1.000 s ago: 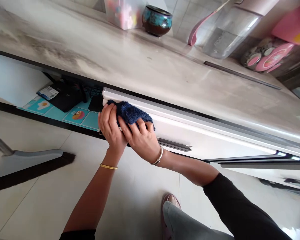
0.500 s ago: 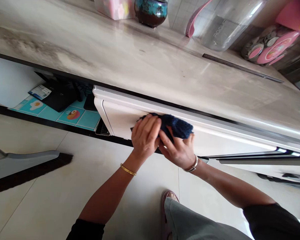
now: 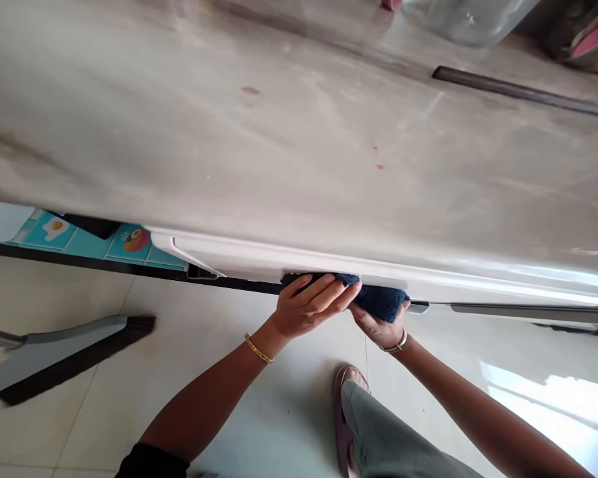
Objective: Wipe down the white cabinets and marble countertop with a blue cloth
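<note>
Half-closed, the left hand (image 3: 309, 311) and right hand (image 3: 380, 331) grip a cloth (image 3: 385, 303) the jutting handle (image 3: 419, 307) could snag.

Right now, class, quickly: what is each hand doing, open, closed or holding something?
Left hand: fingers laid over the dark blue cloth; grip cannot be told.
Right hand: closed, holding the cloth.

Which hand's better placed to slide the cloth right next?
Likely the right hand: it holds the right end of the blue cloth, while the left hand sits farther left, toward the other end.
</note>
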Demonstrator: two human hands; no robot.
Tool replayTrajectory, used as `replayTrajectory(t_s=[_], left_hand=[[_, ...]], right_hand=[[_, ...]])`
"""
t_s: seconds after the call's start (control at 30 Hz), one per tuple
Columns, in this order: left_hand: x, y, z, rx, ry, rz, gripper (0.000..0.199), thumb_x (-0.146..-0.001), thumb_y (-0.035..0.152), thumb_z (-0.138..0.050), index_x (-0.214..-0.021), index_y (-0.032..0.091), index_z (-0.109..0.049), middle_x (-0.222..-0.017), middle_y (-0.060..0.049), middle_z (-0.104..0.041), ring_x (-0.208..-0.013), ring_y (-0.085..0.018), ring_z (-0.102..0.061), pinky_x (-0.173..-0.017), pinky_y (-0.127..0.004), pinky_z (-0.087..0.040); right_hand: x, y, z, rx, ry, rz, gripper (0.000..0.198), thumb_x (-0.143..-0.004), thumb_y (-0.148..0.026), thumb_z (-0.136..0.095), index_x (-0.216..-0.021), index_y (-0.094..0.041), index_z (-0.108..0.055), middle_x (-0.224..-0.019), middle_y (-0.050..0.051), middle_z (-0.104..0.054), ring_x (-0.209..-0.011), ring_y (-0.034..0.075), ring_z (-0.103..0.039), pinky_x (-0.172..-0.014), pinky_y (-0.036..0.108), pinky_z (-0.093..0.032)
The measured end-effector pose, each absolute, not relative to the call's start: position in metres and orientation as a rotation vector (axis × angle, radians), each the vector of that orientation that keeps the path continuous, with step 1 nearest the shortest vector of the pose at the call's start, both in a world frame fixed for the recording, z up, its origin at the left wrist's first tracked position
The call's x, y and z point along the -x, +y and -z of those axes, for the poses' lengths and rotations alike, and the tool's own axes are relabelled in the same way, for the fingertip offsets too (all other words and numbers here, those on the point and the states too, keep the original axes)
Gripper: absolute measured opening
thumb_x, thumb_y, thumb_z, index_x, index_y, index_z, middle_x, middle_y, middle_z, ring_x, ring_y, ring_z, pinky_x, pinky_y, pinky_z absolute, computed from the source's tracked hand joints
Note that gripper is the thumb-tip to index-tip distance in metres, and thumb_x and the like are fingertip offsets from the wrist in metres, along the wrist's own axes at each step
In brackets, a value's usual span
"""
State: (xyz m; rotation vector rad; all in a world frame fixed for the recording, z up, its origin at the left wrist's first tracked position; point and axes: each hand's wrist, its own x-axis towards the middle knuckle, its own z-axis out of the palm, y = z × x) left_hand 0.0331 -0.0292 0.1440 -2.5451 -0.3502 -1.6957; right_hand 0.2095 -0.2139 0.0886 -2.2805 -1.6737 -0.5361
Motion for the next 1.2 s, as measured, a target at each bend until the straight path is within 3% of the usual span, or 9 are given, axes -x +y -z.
replayTrajectory(t_s=[0.23,0.33,0.43,0.57,0.73,0.9,1.03,1.2], left_hand=[[-0.020,-0.027,-0.134,2.923,-0.033,1.341,0.029,-0.097,0.027,-0.062,-0.125,0.027,-0.067,-0.114,-0.004,-0.074,-0.111,-0.015,-0.067,-0.107,-0.030,-0.047],[-0.023,-0.029,-0.135,2.856,-0.115,1.335,0.036,-0.093,0.013,-0.066,-0.125,0.027,-0.062,-0.105,-0.002,-0.075,-0.095,-0.015,-0.068,-0.094,-0.029,-0.048],[-0.029,-0.036,-0.135,2.819,-0.278,1.347,0.037,-0.093,0.010,-0.064,-0.126,0.027,-0.059,-0.095,-0.002,-0.074,-0.080,-0.015,-0.065,-0.080,-0.031,-0.044],[-0.027,-0.043,-0.138,2.861,-0.317,1.237,0.041,-0.092,0.008,-0.063,-0.125,0.032,-0.058,-0.093,-0.002,-0.072,-0.078,-0.016,-0.062,-0.071,-0.032,-0.035],[-0.018,-0.049,-0.139,2.856,-0.285,1.244,0.039,-0.089,0.008,-0.066,-0.121,0.029,-0.059,-0.091,-0.002,-0.071,-0.076,-0.017,-0.057,-0.072,-0.032,-0.034],[-0.012,-0.049,-0.141,2.931,-0.282,1.173,0.040,-0.091,0.006,-0.062,-0.124,0.028,-0.059,-0.097,-0.004,-0.070,-0.083,-0.018,-0.059,-0.076,-0.033,-0.036],[-0.001,-0.047,-0.156,3.092,-0.178,1.061,0.040,-0.093,0.015,-0.058,-0.133,0.020,-0.055,-0.105,-0.010,-0.067,-0.095,-0.023,-0.060,-0.086,-0.038,-0.043],[0.021,-0.042,-0.193,3.081,0.004,1.180,0.039,-0.092,0.003,-0.052,-0.128,0.017,-0.059,-0.097,-0.007,-0.066,-0.085,-0.017,-0.062,-0.079,-0.031,-0.047]], right_hand=[[-0.203,-0.207,-0.066,2.262,-1.672,0.560,0.040,-0.065,-0.042,-0.086,-0.105,-0.042,-0.080,-0.067,0.001,-0.047,-0.069,0.015,-0.036,-0.077,0.046,-0.044],[-0.199,-0.200,-0.068,2.187,-1.686,0.690,0.036,-0.075,-0.046,-0.078,-0.111,-0.045,-0.077,-0.073,0.002,-0.050,-0.071,0.017,-0.040,-0.081,0.045,-0.043],[-0.195,-0.193,-0.077,2.107,-1.724,0.849,0.033,-0.082,-0.038,-0.073,-0.114,-0.047,-0.074,-0.078,0.003,-0.053,-0.075,0.018,-0.043,-0.079,0.042,-0.041],[-0.190,-0.188,-0.090,2.101,-1.724,0.974,0.031,-0.082,-0.033,-0.073,-0.110,-0.046,-0.074,-0.079,0.003,-0.055,-0.076,0.019,-0.044,-0.072,0.038,-0.039],[-0.182,-0.192,-0.103,1.805,-1.751,0.961,0.043,-0.080,-0.021,-0.075,-0.110,-0.051,-0.071,-0.084,0.000,-0.058,-0.079,0.018,-0.043,-0.079,0.038,-0.034],[-0.176,-0.188,-0.118,1.768,-1.727,0.992,0.030,-0.080,-0.017,-0.075,-0.097,-0.041,-0.072,-0.086,0.001,-0.058,-0.081,0.018,-0.041,-0.079,0.037,-0.030],[-0.169,-0.185,-0.131,1.827,-1.728,0.961,0.025,-0.081,-0.014,-0.072,-0.092,-0.036,-0.070,-0.081,0.000,-0.055,-0.078,0.018,-0.039,-0.079,0.037,-0.028],[-0.157,-0.195,-0.155,1.709,-1.670,0.764,0.019,-0.084,-0.011,-0.066,-0.092,-0.028,-0.065,-0.081,-0.001,-0.056,-0.076,0.015,-0.046,-0.078,0.035,-0.031]])
